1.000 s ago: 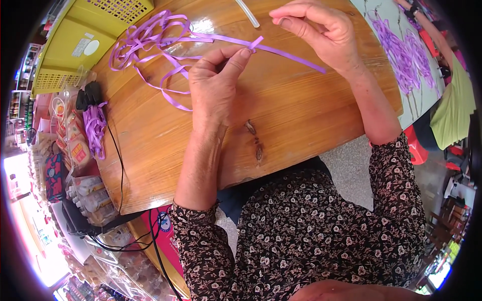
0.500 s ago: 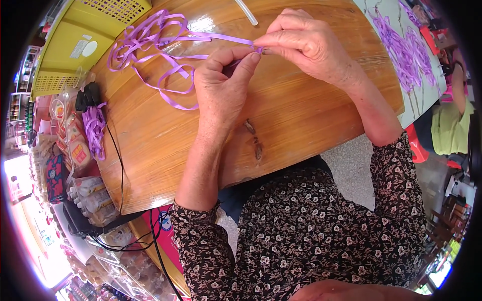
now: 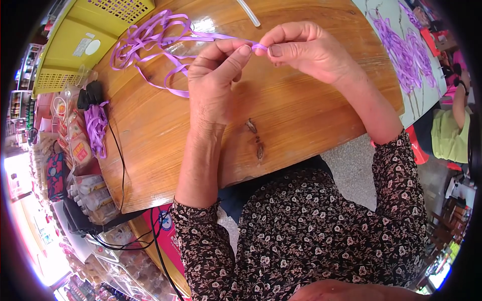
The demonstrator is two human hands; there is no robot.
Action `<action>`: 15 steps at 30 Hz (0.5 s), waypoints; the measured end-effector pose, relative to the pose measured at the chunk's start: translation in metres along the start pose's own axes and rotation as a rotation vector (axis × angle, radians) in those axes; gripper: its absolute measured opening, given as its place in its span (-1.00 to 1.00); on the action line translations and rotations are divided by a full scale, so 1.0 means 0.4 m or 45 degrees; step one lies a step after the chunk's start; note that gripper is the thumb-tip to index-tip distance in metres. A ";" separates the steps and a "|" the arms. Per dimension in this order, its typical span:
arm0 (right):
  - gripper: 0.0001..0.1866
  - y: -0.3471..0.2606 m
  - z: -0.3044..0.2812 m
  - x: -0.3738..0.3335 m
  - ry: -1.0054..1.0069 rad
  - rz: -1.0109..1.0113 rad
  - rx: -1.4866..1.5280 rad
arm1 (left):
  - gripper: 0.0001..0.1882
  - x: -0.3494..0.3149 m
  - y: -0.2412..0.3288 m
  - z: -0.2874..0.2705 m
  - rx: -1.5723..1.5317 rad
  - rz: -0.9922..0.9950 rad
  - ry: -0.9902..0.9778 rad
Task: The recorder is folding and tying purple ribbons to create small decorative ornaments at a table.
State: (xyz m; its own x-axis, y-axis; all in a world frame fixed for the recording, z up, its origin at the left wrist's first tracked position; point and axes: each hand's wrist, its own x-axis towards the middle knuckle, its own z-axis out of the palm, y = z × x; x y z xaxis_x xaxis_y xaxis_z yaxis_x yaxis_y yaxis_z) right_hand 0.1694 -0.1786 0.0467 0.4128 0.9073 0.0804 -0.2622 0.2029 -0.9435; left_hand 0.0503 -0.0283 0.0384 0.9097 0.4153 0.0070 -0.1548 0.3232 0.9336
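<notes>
Over the wooden table (image 3: 311, 108), both my hands pinch a purple ribbon (image 3: 160, 31) close to one end. My left hand (image 3: 218, 75) grips it between thumb and forefinger. Just to its right, my right hand (image 3: 306, 52) pinches the same short stretch, where the ribbon looks folded or looped between the fingertips. From my fingers the ribbon runs left to a loose tangle of loops lying on the table. The fingers hide the exact shape of the fold.
A yellow basket (image 3: 70, 47) stands at the far left. Beside it lies a bundle of purple straps with black ends (image 3: 95, 118), next to a black cable (image 3: 119, 155). A clear tube (image 3: 248, 12) lies at the far edge. More purple ribbons (image 3: 404, 55) rest on a white table; a person (image 3: 449, 130) is beyond.
My fingers have shifted slightly on the ribbon, and my right hand has turned and lowered a little. The hanging loop near my left wrist has drawn in to the left.
</notes>
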 end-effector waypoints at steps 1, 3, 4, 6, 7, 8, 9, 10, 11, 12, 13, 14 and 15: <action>-0.84 0.008 -0.002 0.000 0.000 0.000 -0.001 | -0.91 0.001 -0.006 0.000 -0.151 -0.068 0.008; -0.77 0.024 -0.004 0.002 -0.068 -0.015 0.251 | -0.91 0.000 -0.021 0.002 -0.247 -0.073 0.002; -0.77 0.030 -0.005 0.004 -0.068 -0.012 0.251 | -0.90 -0.001 -0.026 0.005 -0.341 -0.078 -0.005; -0.75 0.039 -0.006 0.008 0.047 -0.056 0.242 | -0.90 -0.002 -0.032 0.010 -0.356 -0.066 0.010; -0.75 0.038 -0.003 0.008 0.048 -0.053 0.242 | -0.90 -0.003 -0.035 0.013 -0.369 -0.051 0.025; -0.75 0.034 0.001 0.007 0.065 -0.080 0.216 | -0.90 -0.006 -0.034 0.017 -0.371 -0.054 0.026; -0.75 0.032 0.005 0.006 0.081 -0.108 0.190 | -0.90 -0.011 -0.031 0.022 -0.262 -0.003 0.043; -0.75 0.033 0.010 0.007 0.082 -0.106 0.190 | -0.90 -0.013 -0.030 0.027 -0.153 0.048 0.061; -0.75 0.033 0.015 0.008 0.131 -0.186 -0.010 | -0.90 -0.013 -0.033 0.032 -0.155 0.045 0.059; -0.75 0.033 0.016 0.007 0.180 -0.266 -0.212 | -0.91 -0.014 -0.036 0.037 -0.102 0.124 0.064; -0.75 0.031 0.012 0.006 0.184 -0.265 -0.214 | -0.92 -0.014 -0.039 0.041 -0.049 0.203 0.068; -0.75 0.031 0.007 0.008 0.203 -0.262 -0.215 | -0.92 -0.015 -0.039 0.039 -0.048 0.201 0.070; -0.75 0.030 0.004 0.009 0.222 -0.259 -0.217 | -0.92 -0.015 -0.039 0.035 0.008 0.193 0.103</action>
State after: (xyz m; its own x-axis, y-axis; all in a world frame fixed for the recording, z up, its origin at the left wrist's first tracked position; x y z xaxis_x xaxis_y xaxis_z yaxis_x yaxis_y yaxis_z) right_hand 0.1664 -0.1725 0.0360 0.5888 0.7746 0.2306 -0.0153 0.2960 -0.9551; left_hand 0.0525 -0.0478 0.0289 0.8419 0.5263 0.1192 -0.2853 0.2466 0.9261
